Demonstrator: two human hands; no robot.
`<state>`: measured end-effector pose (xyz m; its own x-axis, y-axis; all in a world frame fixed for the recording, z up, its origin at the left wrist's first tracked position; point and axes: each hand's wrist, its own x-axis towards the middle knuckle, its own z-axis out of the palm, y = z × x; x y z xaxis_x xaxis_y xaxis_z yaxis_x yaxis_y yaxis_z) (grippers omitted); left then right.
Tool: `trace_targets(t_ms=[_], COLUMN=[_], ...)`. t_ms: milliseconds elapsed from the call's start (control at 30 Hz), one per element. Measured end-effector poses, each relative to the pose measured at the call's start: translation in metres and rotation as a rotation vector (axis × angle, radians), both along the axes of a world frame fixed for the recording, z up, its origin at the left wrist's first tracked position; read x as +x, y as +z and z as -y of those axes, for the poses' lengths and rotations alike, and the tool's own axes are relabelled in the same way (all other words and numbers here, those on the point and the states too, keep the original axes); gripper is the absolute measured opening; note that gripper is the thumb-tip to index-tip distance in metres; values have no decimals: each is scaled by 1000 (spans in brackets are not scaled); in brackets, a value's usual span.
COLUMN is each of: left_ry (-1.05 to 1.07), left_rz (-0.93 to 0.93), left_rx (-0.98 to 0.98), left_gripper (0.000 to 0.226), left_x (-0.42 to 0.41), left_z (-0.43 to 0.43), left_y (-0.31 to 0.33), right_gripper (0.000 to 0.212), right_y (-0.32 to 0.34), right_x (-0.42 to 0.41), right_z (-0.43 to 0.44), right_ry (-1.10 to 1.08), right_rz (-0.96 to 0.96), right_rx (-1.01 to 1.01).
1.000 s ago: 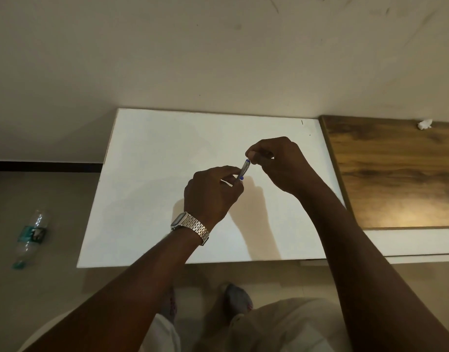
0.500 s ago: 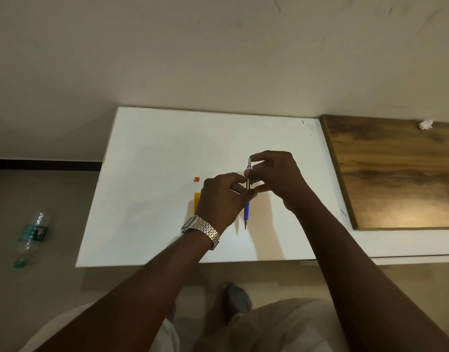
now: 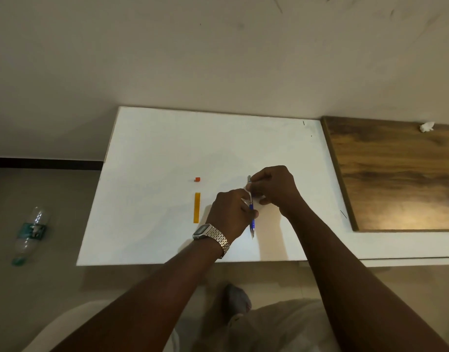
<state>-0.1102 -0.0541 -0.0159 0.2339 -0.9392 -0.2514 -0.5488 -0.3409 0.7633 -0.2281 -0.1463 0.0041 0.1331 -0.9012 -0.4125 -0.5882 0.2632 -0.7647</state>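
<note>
Head-worn camera, looking steeply down, close over white board (image 3: 167, 153) (single wide-angle view).

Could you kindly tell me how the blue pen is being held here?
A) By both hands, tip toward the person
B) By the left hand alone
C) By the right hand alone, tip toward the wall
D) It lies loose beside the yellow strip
A: the right hand pinches the upper end of the blue pen, the left hand holds its middle, and its tip points toward the person.

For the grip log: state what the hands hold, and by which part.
Both hold the slim blue-and-silver pen: the right hand pinches its silver top end, the left hand grips its blue middle.
</note>
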Motion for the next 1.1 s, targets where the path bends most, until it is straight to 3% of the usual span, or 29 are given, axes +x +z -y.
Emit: trace_targets(t_ms=[500, 767, 900, 1000, 1100], left_ry=[-10, 108, 134, 82, 47], left_rz=[3, -54, 104, 241, 264], left_rx=[-26, -82, -26, 118, 170], left_gripper=[49, 28, 24, 38, 51], left_x=[3, 63, 106, 125, 127], left_z=[-1, 3, -2, -12, -21], left_y=[-4, 32, 35, 26, 17], right_gripper=[5, 12, 16, 20, 24], right_y=[1, 22, 21, 12, 1], right_x=[-4, 5, 49, 80, 102], right_z=[2, 3, -7, -16, -24], right_ry=[14, -26, 143, 282, 351], right_rz=[-51, -13, -25, -93, -147], right_rx=[-21, -155, -265, -348, -359])
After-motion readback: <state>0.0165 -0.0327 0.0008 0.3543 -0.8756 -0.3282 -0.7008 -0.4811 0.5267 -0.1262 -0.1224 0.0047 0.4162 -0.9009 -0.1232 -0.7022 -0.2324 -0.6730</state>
